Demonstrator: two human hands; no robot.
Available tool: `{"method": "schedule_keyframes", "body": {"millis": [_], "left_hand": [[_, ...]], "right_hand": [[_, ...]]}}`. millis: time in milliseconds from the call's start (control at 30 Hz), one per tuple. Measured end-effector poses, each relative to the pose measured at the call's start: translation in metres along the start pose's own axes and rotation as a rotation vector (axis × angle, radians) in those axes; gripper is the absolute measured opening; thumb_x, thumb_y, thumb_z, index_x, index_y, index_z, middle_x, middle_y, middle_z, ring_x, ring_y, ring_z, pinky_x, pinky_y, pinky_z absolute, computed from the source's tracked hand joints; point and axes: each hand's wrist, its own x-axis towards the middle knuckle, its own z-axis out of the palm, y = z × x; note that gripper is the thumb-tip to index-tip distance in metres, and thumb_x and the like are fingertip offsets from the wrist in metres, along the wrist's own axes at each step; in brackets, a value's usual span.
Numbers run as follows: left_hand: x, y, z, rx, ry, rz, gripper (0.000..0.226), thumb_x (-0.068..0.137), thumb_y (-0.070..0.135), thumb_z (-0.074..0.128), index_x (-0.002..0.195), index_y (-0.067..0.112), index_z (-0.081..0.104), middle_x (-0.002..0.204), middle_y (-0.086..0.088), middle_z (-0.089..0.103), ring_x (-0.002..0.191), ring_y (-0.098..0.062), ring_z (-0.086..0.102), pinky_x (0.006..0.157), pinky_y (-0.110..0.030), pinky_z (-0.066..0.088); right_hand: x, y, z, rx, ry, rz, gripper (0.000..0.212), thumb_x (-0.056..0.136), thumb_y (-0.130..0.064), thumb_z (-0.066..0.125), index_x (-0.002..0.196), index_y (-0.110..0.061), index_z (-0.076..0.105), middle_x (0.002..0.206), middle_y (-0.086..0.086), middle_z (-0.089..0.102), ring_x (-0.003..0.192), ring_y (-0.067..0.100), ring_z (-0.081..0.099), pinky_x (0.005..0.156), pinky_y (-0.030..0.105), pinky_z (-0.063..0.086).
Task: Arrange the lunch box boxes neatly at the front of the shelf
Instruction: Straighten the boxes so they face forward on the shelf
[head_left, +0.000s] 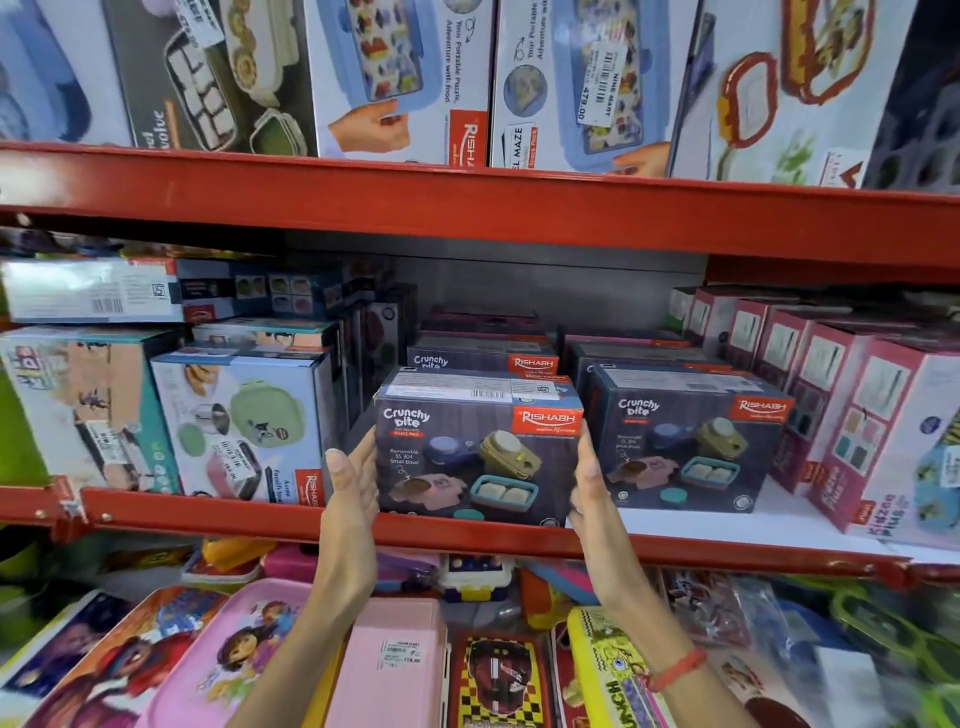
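Crunchy Bite box (475, 447) pressed between left hand (353, 483) and right hand (592, 486)

red metal shelving unit (467, 208) fills the view, its upper beam crossing left to right and sloping slightly down toward the right. lower red rail (208, 512) fronts a white shelf board (753, 525). grey back panel (545, 280) visible behind the middle tier. lighting even and bright, the recess under the upper beam in shadow
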Motion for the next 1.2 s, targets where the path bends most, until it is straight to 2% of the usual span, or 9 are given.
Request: {"method": "schedule_keyframes", "body": {"millis": [167,267,400,500,600,700,867,1033,1200], "left_hand": [[-0.012,0.003,0.011,0.167,0.222,0.086,0.058,0.093,0.057,0.022,0.136,0.026,0.046,0.138,0.007,0.051,0.131,-0.012,0.045,0.107,-0.029,0.031],[-0.023,0.009,0.027,0.190,0.412,0.257,0.031,0.100,0.031,0.033,0.121,0.028,0.056,0.122,0.010,0.059,0.115,-0.007,0.054,0.097,-0.026,0.040],[-0.036,0.016,0.072,0.142,0.261,0.324,0.027,0.098,0.012,0.040,0.103,0.025,0.063,0.104,0.011,0.068,0.097,-0.009,0.064,0.083,-0.027,0.054],[-0.047,0.015,0.113,0.133,0.062,0.314,0.027,0.097,0.007,0.042,0.099,0.019,0.066,0.100,0.005,0.071,0.097,-0.007,0.066,0.088,-0.029,0.055],[-0.057,0.006,0.152,0.188,-0.125,0.253,0.027,0.097,0.018,0.045,0.114,0.028,0.063,0.108,0.014,0.069,0.102,0.002,0.062,0.092,-0.025,0.050],[-0.066,-0.006,0.188,0.185,-0.249,0.146,0.046,0.095,0.041,0.042,0.140,0.037,0.038,0.145,0.021,0.042,0.131,0.011,0.037,0.111,-0.021,0.031],[-0.063,-0.011,0.223,0.188,-0.182,0.079,0.068,0.087,0.057,0.025,0.149,0.036,0.005,0.158,0.022,0.004,0.142,0.008,0.004,0.113,-0.019,0.005],[-0.051,-0.014,0.226,0.158,-0.210,-0.029,0.075,0.081,0.065,0.013,0.148,0.032,0.006,0.158,0.014,0.010,0.139,0.005,0.009,0.115,-0.022,0.006],[-0.059,-0.024,0.212,0.115,-0.143,-0.033,0.095,0.066,0.091,0.016,0.147,0.041,0.016,0.158,0.011,0.024,0.144,-0.007,0.022,0.121,-0.042,0.017]], "right_hand": [[0.002,0.007,-0.015,-0.017,0.013,0.006,0.072,0.062,-0.094,0.030,0.130,-0.071,0.022,0.159,-0.022,0.020,0.147,0.005,0.020,0.121,0.050,0.019],[0.000,0.005,-0.035,-0.009,0.071,-0.072,0.061,0.076,-0.082,0.033,0.131,-0.057,0.043,0.151,-0.016,0.042,0.138,0.005,0.039,0.116,0.048,0.032],[-0.001,-0.002,-0.072,0.044,0.251,-0.185,0.046,0.092,-0.053,0.040,0.116,-0.022,0.064,0.118,-0.003,0.068,0.113,0.014,0.064,0.100,0.046,0.050],[-0.005,0.001,-0.106,0.010,0.401,-0.227,0.030,0.101,-0.033,0.039,0.107,-0.020,0.066,0.108,-0.003,0.069,0.106,0.015,0.065,0.096,0.047,0.052],[-0.007,0.006,-0.138,-0.030,0.506,-0.229,0.029,0.099,-0.034,0.039,0.114,-0.020,0.060,0.117,-0.011,0.063,0.111,0.008,0.060,0.102,0.045,0.048],[-0.002,0.012,-0.167,-0.073,0.531,-0.150,0.048,0.093,-0.046,0.039,0.136,-0.026,0.042,0.139,-0.007,0.045,0.126,0.006,0.043,0.112,0.035,0.033],[0.015,0.014,-0.189,-0.116,0.382,0.074,0.082,0.083,-0.061,0.032,0.153,-0.030,0.003,0.164,-0.005,0.002,0.150,0.014,0.006,0.119,0.040,0.010],[0.013,0.007,-0.191,-0.036,0.246,0.114,0.063,0.098,-0.046,0.025,0.153,-0.028,-0.001,0.163,-0.008,0.005,0.147,0.010,0.010,0.108,0.027,0.016],[-0.005,0.012,-0.192,-0.043,0.187,0.101,0.099,0.069,-0.089,0.026,0.151,-0.040,0.001,0.158,-0.024,0.003,0.146,0.000,0.004,0.121,0.036,0.006]]}}
